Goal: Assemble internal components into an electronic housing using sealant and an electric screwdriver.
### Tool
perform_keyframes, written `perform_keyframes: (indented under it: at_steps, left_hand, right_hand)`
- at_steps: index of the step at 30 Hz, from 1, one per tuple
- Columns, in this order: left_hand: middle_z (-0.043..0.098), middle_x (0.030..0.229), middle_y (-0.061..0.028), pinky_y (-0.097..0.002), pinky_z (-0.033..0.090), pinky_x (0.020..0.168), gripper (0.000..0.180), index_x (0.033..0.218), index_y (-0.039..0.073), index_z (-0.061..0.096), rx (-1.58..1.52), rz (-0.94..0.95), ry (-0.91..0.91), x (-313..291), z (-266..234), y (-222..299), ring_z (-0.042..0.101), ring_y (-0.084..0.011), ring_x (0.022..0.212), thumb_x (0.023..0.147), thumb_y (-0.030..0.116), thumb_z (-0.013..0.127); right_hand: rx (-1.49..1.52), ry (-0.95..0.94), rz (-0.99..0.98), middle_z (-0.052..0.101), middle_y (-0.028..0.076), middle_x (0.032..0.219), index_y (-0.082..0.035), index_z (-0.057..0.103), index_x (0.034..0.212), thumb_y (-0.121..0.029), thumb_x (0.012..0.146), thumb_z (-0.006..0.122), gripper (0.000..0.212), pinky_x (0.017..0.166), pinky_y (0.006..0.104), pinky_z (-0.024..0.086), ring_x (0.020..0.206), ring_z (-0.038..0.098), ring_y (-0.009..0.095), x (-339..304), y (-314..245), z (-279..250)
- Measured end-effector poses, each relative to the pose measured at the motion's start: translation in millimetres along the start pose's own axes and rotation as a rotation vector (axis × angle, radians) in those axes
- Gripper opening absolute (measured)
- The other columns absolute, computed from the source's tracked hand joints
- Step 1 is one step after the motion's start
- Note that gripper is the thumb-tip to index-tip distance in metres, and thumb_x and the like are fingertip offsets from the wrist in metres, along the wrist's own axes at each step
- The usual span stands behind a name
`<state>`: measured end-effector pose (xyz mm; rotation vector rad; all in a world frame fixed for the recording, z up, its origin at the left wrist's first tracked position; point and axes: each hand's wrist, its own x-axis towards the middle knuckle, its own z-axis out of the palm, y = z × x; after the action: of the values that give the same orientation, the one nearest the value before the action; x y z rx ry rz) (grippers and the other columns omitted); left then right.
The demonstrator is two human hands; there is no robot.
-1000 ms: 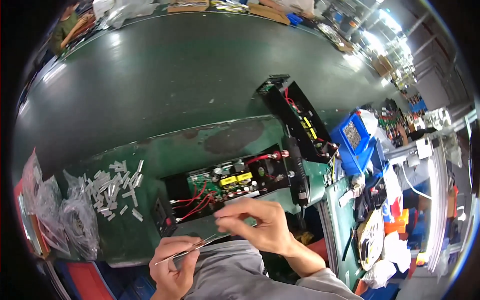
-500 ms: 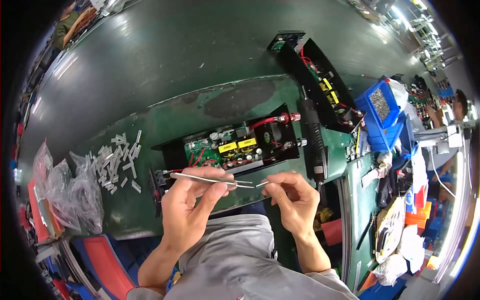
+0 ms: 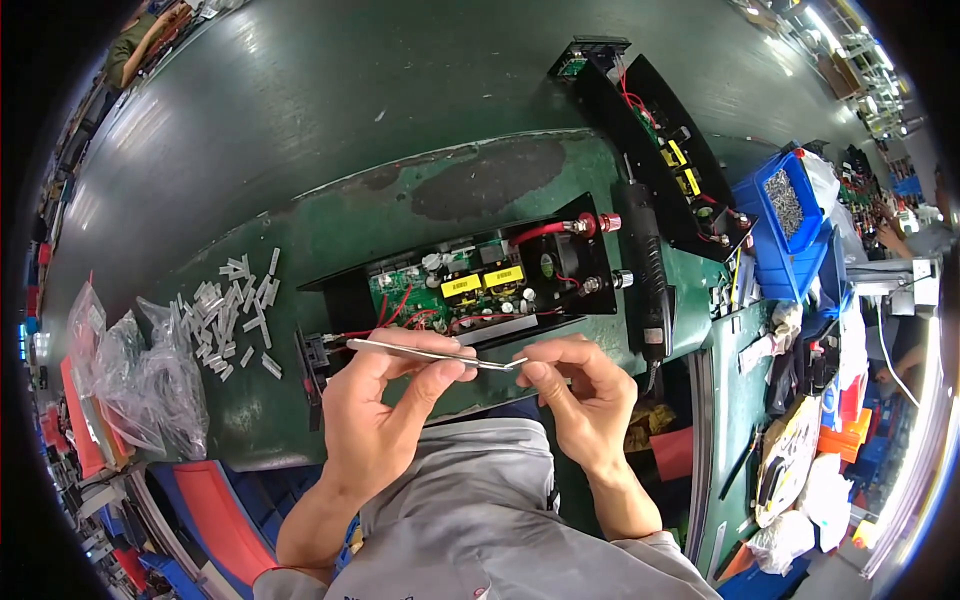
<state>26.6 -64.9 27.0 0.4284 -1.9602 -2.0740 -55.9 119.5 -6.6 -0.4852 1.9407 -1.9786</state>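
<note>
My left hand (image 3: 395, 402) is closed around a pair of metal tweezers (image 3: 410, 350), whose tips point to the right. Between the thumb and forefinger of my right hand (image 3: 578, 395) is a small white stick-like piece (image 3: 518, 363); its exposed end meets the tweezer tips. What my right fingers cover of it is hidden. Just beyond both hands lies an open black device housing (image 3: 345, 290) with a green circuit board, yellow transformers and red wires inside. Its end panel (image 3: 312, 365) stands off to the left, joined by wires.
Loose pale strips (image 3: 230, 310) are heaped on the left beside clear plastic bags (image 3: 150, 380). A power screwdriver (image 3: 645, 265) lies right of the housing. Beyond it are a second open housing (image 3: 665, 160) and blue bins (image 3: 780, 255), one with small metal parts. Another person's arm (image 3: 125, 55) shows far left.
The tweezer tips have closed together and come up to the white piece in my right hand. My view has shifted slightly, so the bench things appear moved.
</note>
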Motion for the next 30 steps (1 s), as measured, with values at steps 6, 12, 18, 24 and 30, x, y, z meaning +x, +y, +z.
perform_keyframes:
  at_steps: [6, 12, 18, 24, 30]
  left_hand:
    - [0.072, 0.100, -0.0176, -0.0324, 0.060, 0.080, 0.012, 0.106, -0.005, 0.062, 0.439, 0.328, 0.002, 5, -15, -13, 0.073, -0.0231, 0.090, 0.095, -0.005, 0.065]
    - [0.073, 0.096, -0.0161, -0.0322, 0.059, 0.074, 0.020, 0.105, -0.002, 0.063, 0.604, 0.545, 0.022, 13, -16, -18, 0.073, -0.0257, 0.087, 0.088, -0.011, 0.070]
    - [0.074, 0.095, -0.0146, -0.0329, 0.059, 0.070, 0.025, 0.105, 0.000, 0.063, 0.662, 0.526, -0.025, 17, -17, -25, 0.074, -0.0267, 0.085, 0.085, -0.012, 0.072]
    - [0.075, 0.094, -0.0107, -0.0309, 0.058, 0.064, 0.025, 0.106, 0.004, 0.062, 0.712, 0.549, -0.053, 26, -9, -29, 0.074, -0.0249, 0.079, 0.086, 0.000, 0.077]
    - [0.074, 0.097, -0.0140, -0.0321, 0.058, 0.073, 0.024, 0.105, 0.001, 0.063, 0.718, 0.518, -0.109, 34, 7, -27, 0.073, -0.0258, 0.084, 0.086, -0.010, 0.072]
  right_hand:
    - [-0.540, 0.400, -0.362, 0.066, 0.009, 0.104, 0.003, 0.066, 0.110, 0.007, 0.092, 0.066, 0.019, 0.075, 0.0226, 0.050, 0.084, 0.062, 0.011, 4, 14, -36]
    - [-1.027, 0.553, -0.301, 0.063, 0.018, 0.119, 0.000, 0.061, 0.128, -0.003, 0.092, 0.071, 0.037, 0.097, 0.0418, 0.047, 0.112, 0.060, 0.034, 30, 28, -76]
    - [-1.107, 0.401, -0.201, 0.063, 0.019, 0.118, -0.005, 0.057, 0.138, -0.013, 0.095, 0.071, 0.046, 0.094, 0.0415, 0.049, 0.107, 0.062, 0.036, 31, 27, -84]
    - [-0.821, 0.426, 0.048, 0.064, 0.013, 0.109, 0.000, 0.053, 0.139, -0.018, 0.091, 0.074, 0.056, 0.086, 0.0359, 0.051, 0.099, 0.064, 0.026, -68, 31, -74]
    - [0.083, 0.162, 0.866, 0.062, 0.000, 0.088, -0.005, 0.057, 0.126, -0.012, 0.080, 0.081, 0.053, 0.069, 0.0259, 0.048, 0.076, 0.058, 0.010, -141, 20, -52]
